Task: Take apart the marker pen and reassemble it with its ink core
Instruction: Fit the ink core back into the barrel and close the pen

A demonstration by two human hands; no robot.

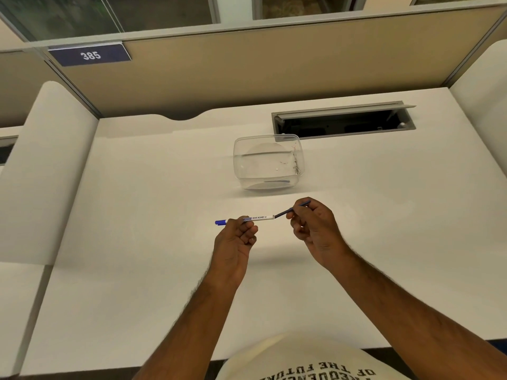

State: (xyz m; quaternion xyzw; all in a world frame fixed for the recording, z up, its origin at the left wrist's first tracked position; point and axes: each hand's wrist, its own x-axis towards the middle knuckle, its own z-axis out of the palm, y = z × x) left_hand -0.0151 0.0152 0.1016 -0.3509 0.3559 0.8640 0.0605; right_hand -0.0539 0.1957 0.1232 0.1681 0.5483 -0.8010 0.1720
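Fingers: left hand has its fingers curled round the white plastic marker pen barrel, gripping it. Right hand pinches the thin dark ink core with its fingertips.
Desk: big white flat desk fills most of the view. Both hands are held up over its middle.
Wall: tan cloth divider wall stands at the back of the desk.
Hatch: long grey metal cable hatch sits in the desk near the back, with its lid up and dark space inside.
Sign: dark blue number sign on the wall reads 385.
Tub: clear plastic tub stands on the desk beyond the hands. It has a small blue thing lying in the bottom, too small to make out.
Pen: barrel lies sideways in the air, near the tub but apart from it. Black words on it say WHITE BOARD.
Core: one end of the dark core meets the open right end of the barrel. It slants up to the right through the right hand.
Cap: blue plastic end sticks out left of the left hand.
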